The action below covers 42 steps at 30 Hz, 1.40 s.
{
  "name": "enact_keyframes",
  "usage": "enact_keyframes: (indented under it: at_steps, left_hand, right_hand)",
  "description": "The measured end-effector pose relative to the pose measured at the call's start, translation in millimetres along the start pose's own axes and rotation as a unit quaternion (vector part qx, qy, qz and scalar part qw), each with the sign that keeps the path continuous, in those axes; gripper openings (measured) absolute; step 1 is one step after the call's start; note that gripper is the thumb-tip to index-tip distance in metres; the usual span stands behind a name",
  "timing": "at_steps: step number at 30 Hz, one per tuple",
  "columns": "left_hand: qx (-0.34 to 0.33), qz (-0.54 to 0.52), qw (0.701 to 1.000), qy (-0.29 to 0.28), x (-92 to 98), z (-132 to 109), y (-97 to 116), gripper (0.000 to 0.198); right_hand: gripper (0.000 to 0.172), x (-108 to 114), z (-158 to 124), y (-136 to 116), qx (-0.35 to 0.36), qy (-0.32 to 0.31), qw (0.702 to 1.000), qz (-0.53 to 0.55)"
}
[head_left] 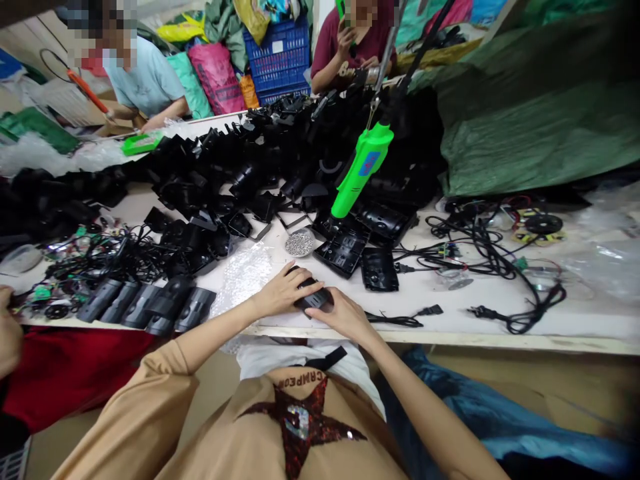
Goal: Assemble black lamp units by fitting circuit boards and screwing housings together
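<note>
A small black plastic housing [313,299] is between my two hands at the table's front edge. My left hand [286,291] lies over its top and left side with the fingers bent across it. Thumb and fingers of my right hand [346,315] grip its right end. Just beyond it stands a round dish of small silver screws [299,244]. Black plastic shell halves [343,251] lie behind and to the right. Above them a green electric screwdriver [361,170] hangs from overhead, apart from both hands. Bubble wrap [244,277] lies beside my left forearm.
Several grey-black cylindrical housings [136,303] stand in a row at left, near wires and circuit boards [95,253]. Black cables [480,247] spread over the right side. Piled black parts [200,167] fill the back. Two people sit opposite; another person's hand [7,333] shows at far left.
</note>
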<state>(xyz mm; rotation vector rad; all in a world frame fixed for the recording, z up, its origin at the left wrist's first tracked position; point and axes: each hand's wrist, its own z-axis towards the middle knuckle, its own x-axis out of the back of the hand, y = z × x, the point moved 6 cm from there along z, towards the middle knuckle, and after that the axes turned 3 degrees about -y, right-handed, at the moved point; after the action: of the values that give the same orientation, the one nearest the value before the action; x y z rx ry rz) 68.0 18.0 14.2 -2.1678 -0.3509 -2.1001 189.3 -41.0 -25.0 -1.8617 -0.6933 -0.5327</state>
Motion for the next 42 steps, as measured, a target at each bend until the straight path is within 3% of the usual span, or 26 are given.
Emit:
enact_keyframes:
  at_steps: [7,10,12,14,17,20,23,31,37,42]
  left_hand:
    - [0.044,-0.009,0.998,0.053,-6.6,-20,1,0.071]
    - [0.078,-0.062,0.99,0.103,8.6,-26,-17,0.082]
    - [0.156,-0.095,0.975,0.127,19.0,-23,-43,0.064]
    - [0.242,-0.093,0.96,0.108,21.9,-13,-73,0.039]
    - [0.303,-0.03,0.952,0.034,15.0,14,-105,0.027]
    - [0.32,-0.002,0.947,0.013,5.8,36,-120,0.019]
    - [0.326,0.012,0.945,0.0,-1.8,43,-122,0.019]
    - [0.329,0.02,0.944,-0.01,-4.6,41,-120,0.021]
    - [0.334,0.002,0.942,0.01,-7.6,42,-121,0.019]
    - [0.34,-0.039,0.938,0.046,-9.2,35,-127,0.018]
  right_hand:
    - [0.07,10,6,10,0.049,-0.022,0.998,0.03]
    - [0.048,31,15,-3,0.098,-0.019,0.995,0.026]
    - [0.033,49,29,-26,0.148,0.009,0.989,-0.016]
    - [0.028,63,51,-54,0.185,0.061,0.973,-0.122]
    - [0.024,62,96,-85,0.176,0.086,0.953,-0.23]
    - [0.019,47,133,-95,0.171,0.077,0.948,-0.256]
    - [0.02,36,148,-89,0.172,0.073,0.947,-0.262]
    - [0.022,41,141,-74,0.186,0.073,0.96,-0.194]
    - [0.017,39,93,-63,0.228,0.021,0.969,-0.09]
    - [0.018,31,68,-51,0.218,0.007,0.975,-0.039]
